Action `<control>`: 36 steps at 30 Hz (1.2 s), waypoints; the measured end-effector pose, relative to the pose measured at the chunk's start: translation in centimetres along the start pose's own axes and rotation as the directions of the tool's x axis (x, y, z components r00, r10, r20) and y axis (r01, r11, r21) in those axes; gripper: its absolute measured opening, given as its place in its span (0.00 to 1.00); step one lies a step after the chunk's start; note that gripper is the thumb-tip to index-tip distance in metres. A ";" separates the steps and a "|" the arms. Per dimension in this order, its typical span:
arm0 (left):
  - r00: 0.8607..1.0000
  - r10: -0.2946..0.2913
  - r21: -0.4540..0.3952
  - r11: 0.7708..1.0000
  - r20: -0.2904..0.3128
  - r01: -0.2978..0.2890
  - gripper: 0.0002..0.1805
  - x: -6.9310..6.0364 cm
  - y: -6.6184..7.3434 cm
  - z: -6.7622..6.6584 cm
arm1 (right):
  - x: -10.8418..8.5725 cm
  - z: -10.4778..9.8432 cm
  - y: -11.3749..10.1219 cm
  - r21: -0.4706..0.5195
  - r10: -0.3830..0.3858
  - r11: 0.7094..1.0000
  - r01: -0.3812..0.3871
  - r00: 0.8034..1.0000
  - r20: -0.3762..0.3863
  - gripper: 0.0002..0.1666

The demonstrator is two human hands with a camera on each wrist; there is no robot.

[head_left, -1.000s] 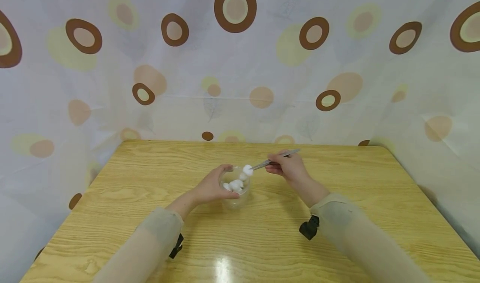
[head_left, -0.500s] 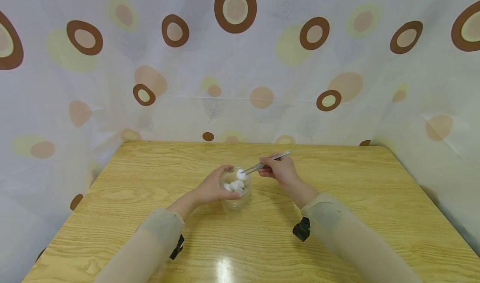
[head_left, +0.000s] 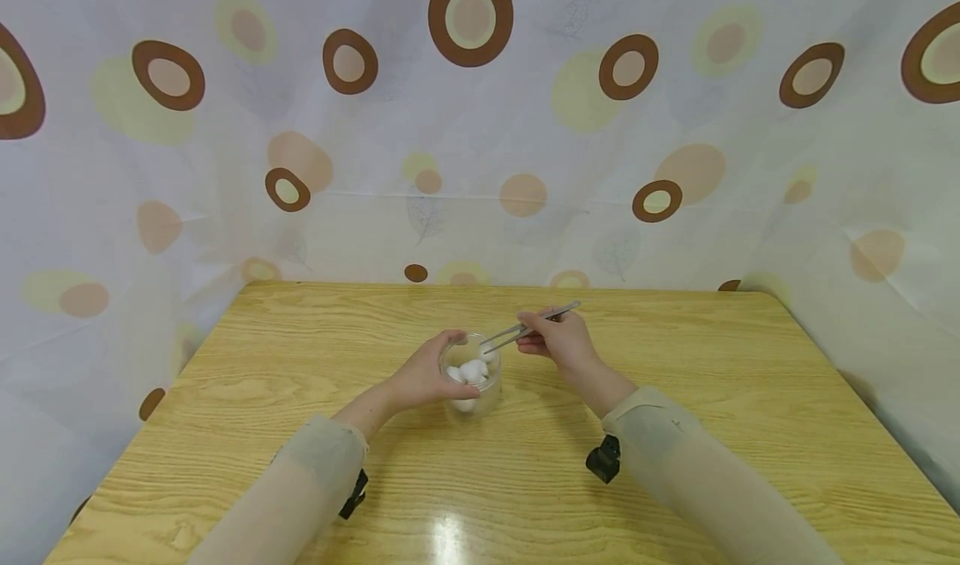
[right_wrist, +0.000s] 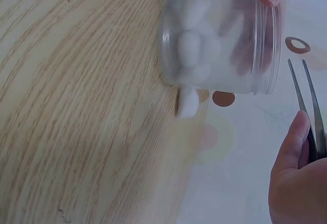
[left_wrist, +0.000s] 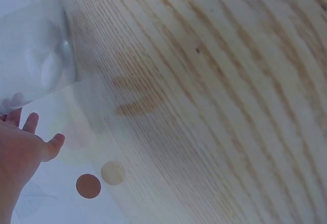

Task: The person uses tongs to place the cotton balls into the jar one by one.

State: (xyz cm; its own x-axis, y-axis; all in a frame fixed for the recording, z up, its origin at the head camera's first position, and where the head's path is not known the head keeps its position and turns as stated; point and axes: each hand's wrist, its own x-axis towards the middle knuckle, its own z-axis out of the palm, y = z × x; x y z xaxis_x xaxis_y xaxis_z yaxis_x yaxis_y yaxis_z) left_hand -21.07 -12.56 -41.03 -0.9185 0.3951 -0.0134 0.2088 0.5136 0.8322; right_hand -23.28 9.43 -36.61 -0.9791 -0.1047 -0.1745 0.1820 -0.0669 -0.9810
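Note:
A clear plastic jar (head_left: 489,398) stands on the table, with my left hand (head_left: 420,375) gripping it round the side near its rim. Several white cotton balls (head_left: 473,372) lie inside it, also visible through the wall in the right wrist view. One more cotton ball (right_wrist: 188,102) rests on the tabletop just beyond the jar. My right hand (head_left: 561,342) pinches metal tweezers (head_left: 564,308). Their tips are spread over the jar's mouth, with nothing between them in the right wrist view. In the left wrist view, the right hand (left_wrist: 23,150) shows behind the jar (left_wrist: 20,40).
The wood-grain table (head_left: 300,340) spreads out around the jar. Behind it and along both sides hangs a pale curtain (head_left: 480,132) printed with brown rings and dots. A dark camera (head_left: 603,458) sits at the right wrist.
My right hand moved left, bringing the cotton ball in the tweezers over the jar. The tweezer tips then spread and let it go; a ball now shows low in the jar.

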 end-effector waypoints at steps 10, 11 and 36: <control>0.998 -0.050 -0.004 0.999 -0.032 0.050 0.50 -0.8 -1.1 -1.0 | 0.9 -0.5 0.0 0.060 0.033 0.998 -0.029 0.997 -0.065 0.08; 0.998 -0.051 -0.006 0.999 -0.038 0.051 0.50 -0.9 -1.2 -1.2 | 1.1 -0.6 0.1 0.064 0.038 0.997 -0.033 0.996 -0.076 0.08; 0.994 -0.076 -0.029 0.997 -0.075 0.074 0.51 -1.3 -2.2 -2.9 | 5.2 -0.3 3.6 -0.209 0.064 0.971 -0.114 0.971 -0.231 0.16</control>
State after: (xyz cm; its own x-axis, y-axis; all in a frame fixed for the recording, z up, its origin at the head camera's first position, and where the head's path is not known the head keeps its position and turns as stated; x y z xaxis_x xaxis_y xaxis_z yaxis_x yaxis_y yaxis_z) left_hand -21.35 -16.42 -41.19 -0.9542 0.2972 -0.0348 0.1308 0.5188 0.8448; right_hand -27.73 8.96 -41.06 -0.9600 0.1230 -0.2516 0.2689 0.1546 -0.9507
